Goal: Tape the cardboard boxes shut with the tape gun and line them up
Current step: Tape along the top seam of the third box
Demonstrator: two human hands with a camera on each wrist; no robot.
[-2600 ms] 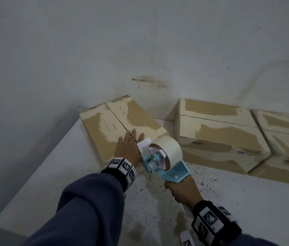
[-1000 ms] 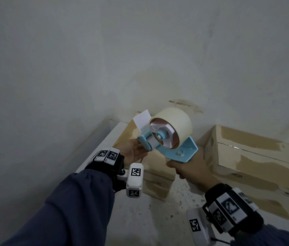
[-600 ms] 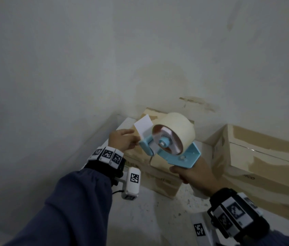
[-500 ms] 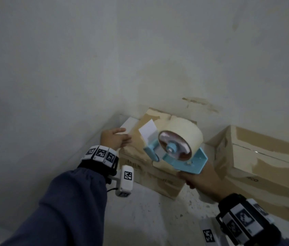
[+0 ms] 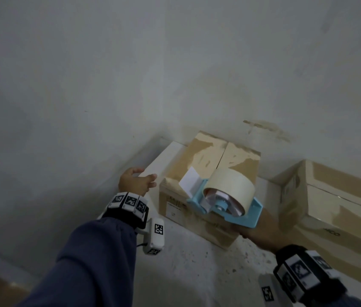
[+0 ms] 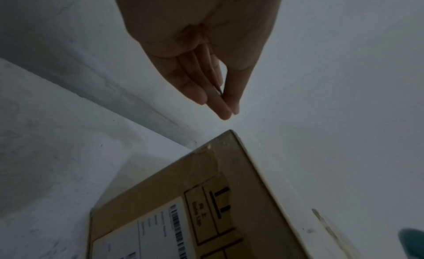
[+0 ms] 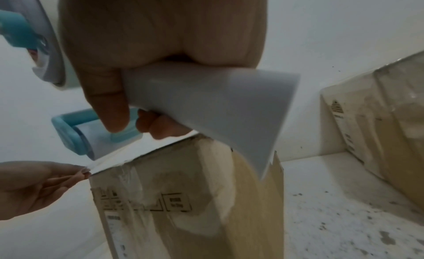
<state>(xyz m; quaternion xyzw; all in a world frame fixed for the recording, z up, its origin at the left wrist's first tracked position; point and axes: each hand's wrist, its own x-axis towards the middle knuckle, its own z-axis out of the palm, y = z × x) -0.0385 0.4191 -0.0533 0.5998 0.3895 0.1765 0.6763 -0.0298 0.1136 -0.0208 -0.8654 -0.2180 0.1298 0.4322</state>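
A blue tape gun with a beige tape roll hangs over the near end of the left cardboard box, whose top flaps meet in a seam. My right hand grips the gun's white handle. Left of the box's near corner, my left hand pinches thumb against fingers. In the right wrist view a clear tape strip runs from the gun's front roller to those left fingertips. The box's near face carries printed marks and a label.
A second cardboard box stands to the right on the same speckled white ledge. A grey wall rises close behind and to the left of the boxes. The ledge's left edge runs just beside my left hand.
My left hand left the box top, met the gun's front, then drew away to the left. The gun rose off the box's near edge and now hangs over the box.
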